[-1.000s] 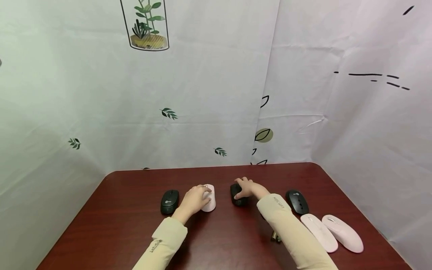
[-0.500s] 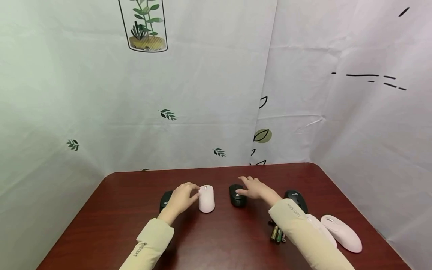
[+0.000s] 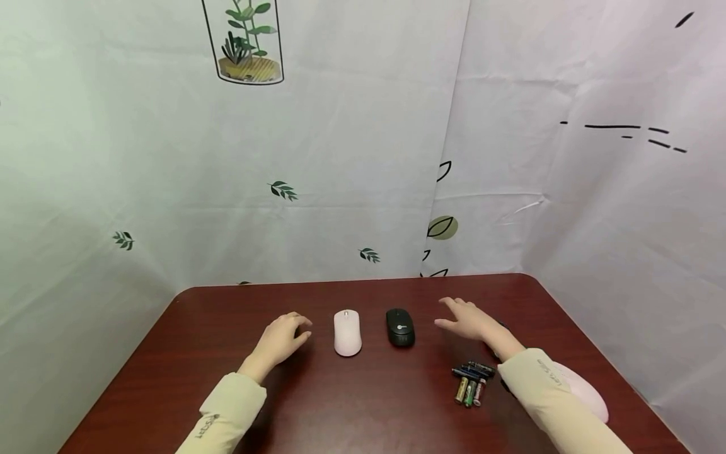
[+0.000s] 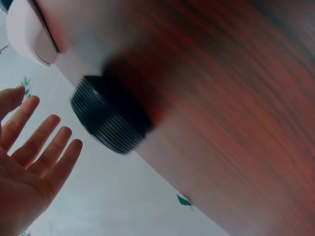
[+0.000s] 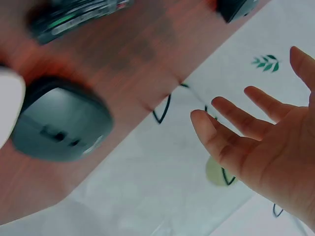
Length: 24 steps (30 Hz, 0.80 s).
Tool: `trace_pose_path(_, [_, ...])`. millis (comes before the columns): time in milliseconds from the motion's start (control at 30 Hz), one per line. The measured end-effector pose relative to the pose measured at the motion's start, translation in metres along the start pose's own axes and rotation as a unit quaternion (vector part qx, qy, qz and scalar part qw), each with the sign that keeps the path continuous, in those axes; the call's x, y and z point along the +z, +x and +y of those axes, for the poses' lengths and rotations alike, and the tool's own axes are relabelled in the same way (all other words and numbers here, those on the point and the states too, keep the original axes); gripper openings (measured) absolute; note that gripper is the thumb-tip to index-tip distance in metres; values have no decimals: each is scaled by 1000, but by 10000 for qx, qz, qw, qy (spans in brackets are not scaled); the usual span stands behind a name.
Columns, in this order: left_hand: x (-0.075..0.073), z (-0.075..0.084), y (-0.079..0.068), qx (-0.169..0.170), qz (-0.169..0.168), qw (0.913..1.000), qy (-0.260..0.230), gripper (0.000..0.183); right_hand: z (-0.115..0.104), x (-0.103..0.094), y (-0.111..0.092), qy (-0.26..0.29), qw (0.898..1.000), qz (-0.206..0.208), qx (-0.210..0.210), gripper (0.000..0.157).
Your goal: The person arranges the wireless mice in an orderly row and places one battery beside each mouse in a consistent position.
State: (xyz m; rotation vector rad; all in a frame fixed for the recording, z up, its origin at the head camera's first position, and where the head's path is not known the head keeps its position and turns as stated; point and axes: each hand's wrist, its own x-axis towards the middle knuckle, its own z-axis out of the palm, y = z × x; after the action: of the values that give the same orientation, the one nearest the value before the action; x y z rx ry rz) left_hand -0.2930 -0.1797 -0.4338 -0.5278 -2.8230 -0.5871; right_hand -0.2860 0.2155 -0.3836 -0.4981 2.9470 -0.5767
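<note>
My left hand hovers over the left of the table, its fingers loose and holding nothing. It hides a black mouse in the head view; the left wrist view shows a black mouse's ribbed end beside the fingers. A pale pink mouse and a black mouse stand side by side mid-table, between my hands and apart from both. My right hand, fingers spread and holding nothing, is raised right of them. Below it the right wrist view has another black mouse, mostly covered by my arm in the head view.
Several small batteries lie grouped left of my right sleeve. A pale pink mouse sits near the right side, partly behind that sleeve. The dark red table ends at a white printed curtain.
Both hands have left the two middle mice and drawn apart, left hand leftward and right hand rightward. The batteries have come out from behind the right sleeve. Both middle mice stay in place.
</note>
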Motion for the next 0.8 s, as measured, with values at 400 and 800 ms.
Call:
trace_pose_path(400, [-16,-32,-9,-141,-790,9964,-278,26,42,-12,-43,-328,9991,229,141,40])
trace_pose_path(800, [-13,-46,-14,-402,-978,9932,-487,25,56,-3,-64,-675,9970,-3,391,34])
